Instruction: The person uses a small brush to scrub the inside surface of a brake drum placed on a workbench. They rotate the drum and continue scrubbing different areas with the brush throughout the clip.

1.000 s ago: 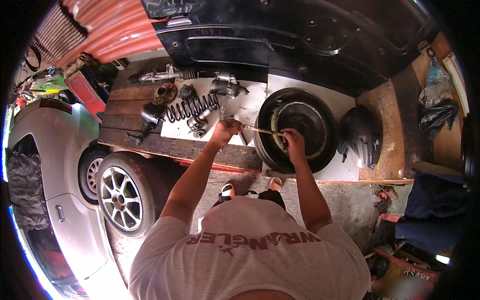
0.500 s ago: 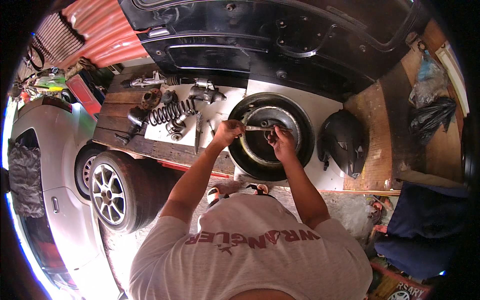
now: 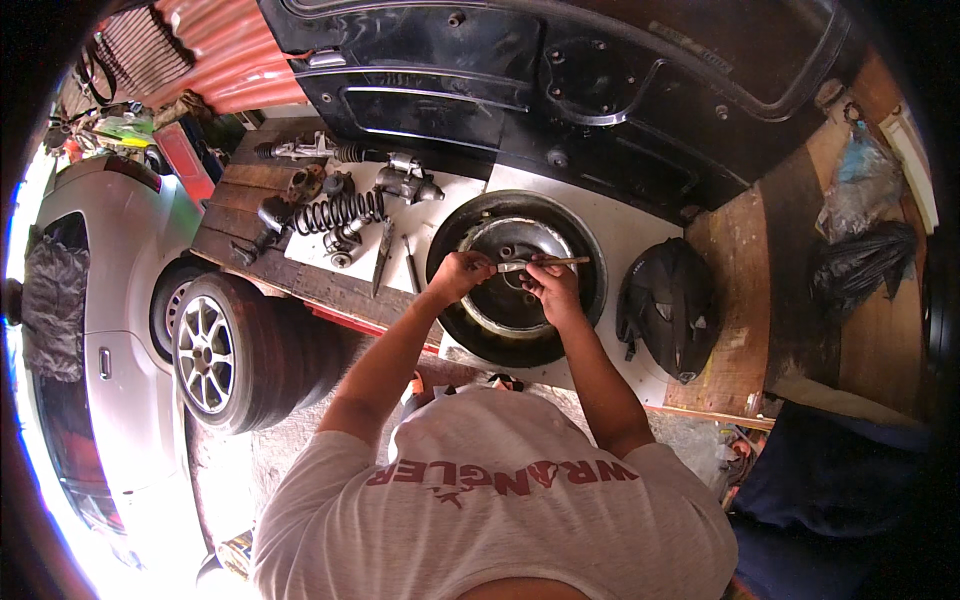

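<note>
My left hand (image 3: pixel 463 276) and my right hand (image 3: pixel 552 286) are raised over a black steel wheel rim (image 3: pixel 455 328) that lies flat on the bench. Between them they hold a slim paintbrush (image 3: pixel 511 267), with a pale metallic band and a brown handle pointing right. The fingers of my left hand close on its left end, which they hide. My right fingers pinch it near the handle, whose tip sticks out past them. Left of the rim lie a flat, blade-like tool (image 3: pixel 382 258) and a thin, dark-handled tool (image 3: pixel 411 264).
A coil spring (image 3: pixel 340 213), a motor-like metal part (image 3: pixel 405 184) and a long bellowed rod (image 3: pixel 312 150) lie at the bench's left. A black backpack-like item (image 3: pixel 668 305) sits right of the rim. A black vehicle panel (image 3: pixel 430 110) stands behind; a tyred wheel (image 3: pixel 207 352) stands lower left.
The view has shifted a little, so the bench appears turned. The paintbrush's handle now points out beyond my right fingers, and its pale band shows between my hands.
</note>
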